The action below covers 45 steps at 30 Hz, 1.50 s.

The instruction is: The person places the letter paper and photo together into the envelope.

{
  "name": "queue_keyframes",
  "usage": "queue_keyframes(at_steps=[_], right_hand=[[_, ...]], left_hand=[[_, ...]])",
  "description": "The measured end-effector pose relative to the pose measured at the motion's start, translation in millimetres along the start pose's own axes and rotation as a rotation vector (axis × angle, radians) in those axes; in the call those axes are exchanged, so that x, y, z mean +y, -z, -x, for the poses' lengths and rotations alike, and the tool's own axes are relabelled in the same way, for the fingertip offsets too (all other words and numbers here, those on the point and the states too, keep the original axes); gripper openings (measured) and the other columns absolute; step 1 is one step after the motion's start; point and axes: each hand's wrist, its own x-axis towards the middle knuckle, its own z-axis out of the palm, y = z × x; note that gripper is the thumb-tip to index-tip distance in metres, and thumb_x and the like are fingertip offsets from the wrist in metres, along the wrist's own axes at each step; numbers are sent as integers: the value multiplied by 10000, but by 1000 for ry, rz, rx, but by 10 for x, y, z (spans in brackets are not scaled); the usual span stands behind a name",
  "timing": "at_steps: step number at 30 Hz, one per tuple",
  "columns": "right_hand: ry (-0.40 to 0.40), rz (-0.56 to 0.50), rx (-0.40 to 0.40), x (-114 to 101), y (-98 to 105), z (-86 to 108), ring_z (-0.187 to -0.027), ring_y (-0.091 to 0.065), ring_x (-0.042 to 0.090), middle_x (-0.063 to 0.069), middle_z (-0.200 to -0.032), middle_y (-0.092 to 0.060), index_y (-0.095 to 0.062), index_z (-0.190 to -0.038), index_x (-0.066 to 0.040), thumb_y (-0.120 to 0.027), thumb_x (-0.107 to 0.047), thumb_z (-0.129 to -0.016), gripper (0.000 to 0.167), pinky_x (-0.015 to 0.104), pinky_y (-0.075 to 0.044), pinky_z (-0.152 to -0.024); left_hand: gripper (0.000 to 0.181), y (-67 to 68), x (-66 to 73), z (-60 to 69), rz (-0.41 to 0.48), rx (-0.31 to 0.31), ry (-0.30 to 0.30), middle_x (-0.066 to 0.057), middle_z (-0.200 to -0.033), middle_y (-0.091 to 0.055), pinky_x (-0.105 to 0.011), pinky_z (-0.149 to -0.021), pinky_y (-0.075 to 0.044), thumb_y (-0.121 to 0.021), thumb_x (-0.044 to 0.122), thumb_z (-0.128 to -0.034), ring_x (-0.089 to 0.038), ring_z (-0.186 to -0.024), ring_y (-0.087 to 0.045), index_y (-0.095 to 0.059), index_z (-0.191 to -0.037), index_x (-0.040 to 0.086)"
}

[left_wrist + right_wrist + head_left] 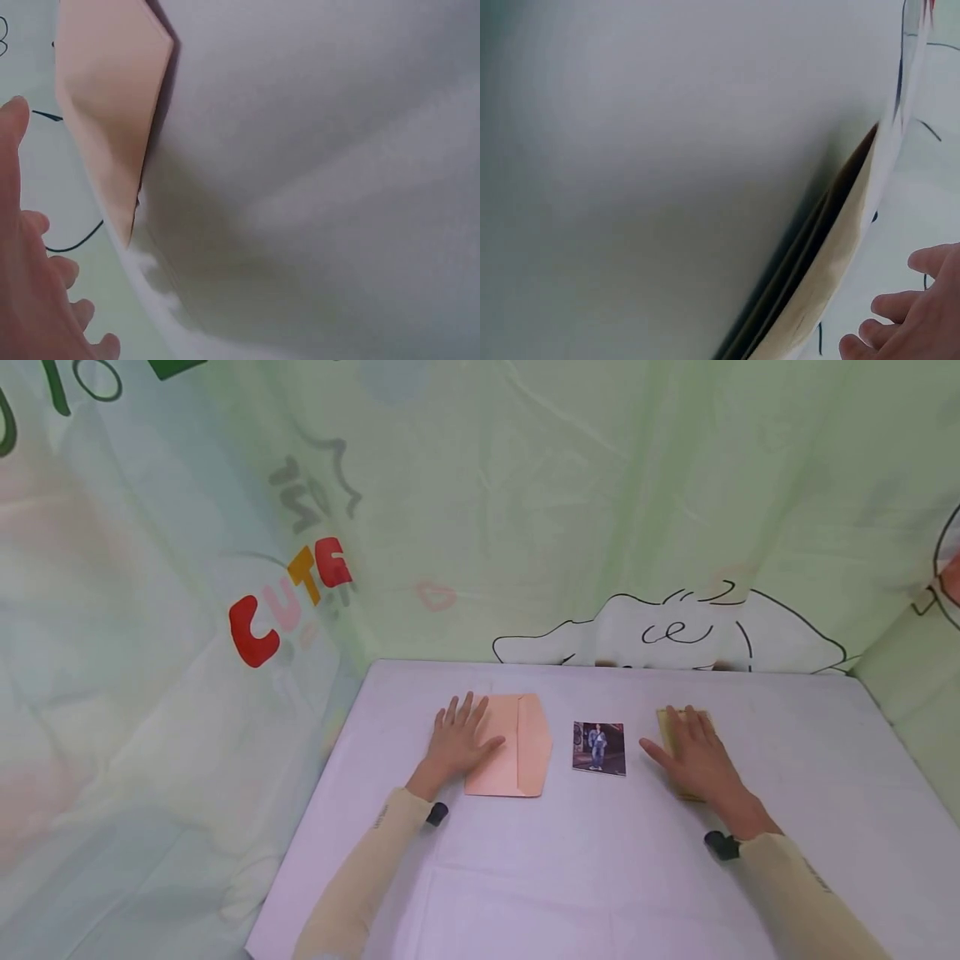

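Observation:
A pink envelope lies on the table with its flap side up and the pointed flap to the right. My left hand is over its left part, fingers spread and straight. In the left wrist view a gap shows between that hand and the envelope. Toward the right, my right hand is over a flat yellowish paper item, covering most of it. The right wrist view shows its layered edge, with the hand apart from it. Between the hands lies a small photo of a standing person.
The table has a pale lilac cover. Behind it hangs a light green printed curtain, and another printed curtain closes off the left side. Black wrist devices sit at both cuffs.

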Motion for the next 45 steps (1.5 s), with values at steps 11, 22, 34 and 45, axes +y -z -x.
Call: queue_keyframes(at_steps=[11,22,34,45], right_hand=[[42,-34,-13,-198,-68,-82,-1497,-8,563,357,-1627,-29,-78,-1604,-19,-381,-690,-986,961,719,-86,-1162],[67,-16,-35,-410,-132,-161,-1502,-19,554,341,-1636,-26,-103,-1600,-9,-401,-697,-976,976,690,-83,-1184],[110,32,-52,-672,-238,-208,-1504,-94,535,345,-1629,-96,-175,-1586,9,-465,-653,-975,946,688,-141,-1182],[143,25,-102,-947,-359,-266,-1529,-67,489,300,-1653,-74,-178,-1585,14,-469,-683,-957,982,662,-151,-1197]], left_hand=[[870,-12,104,-35,22,19,-37,-96,-1707,-87,-600,-1225,-139,-353,733,-959,-400,-1560,-108,-129,-1628,225],[849,51,199,-34,11,2,-42,-95,-1707,-87,-595,-1231,-127,-373,710,-965,-393,-1564,-102,-141,-1627,231],[844,25,256,-50,38,5,-84,-111,-1705,-98,-610,-1225,-140,-357,709,-971,-399,-1561,-103,-135,-1628,228],[826,26,350,-86,82,2,-92,-82,-1709,-85,-598,-1227,-146,-375,699,-972,-383,-1564,-98,-140,-1626,253]])
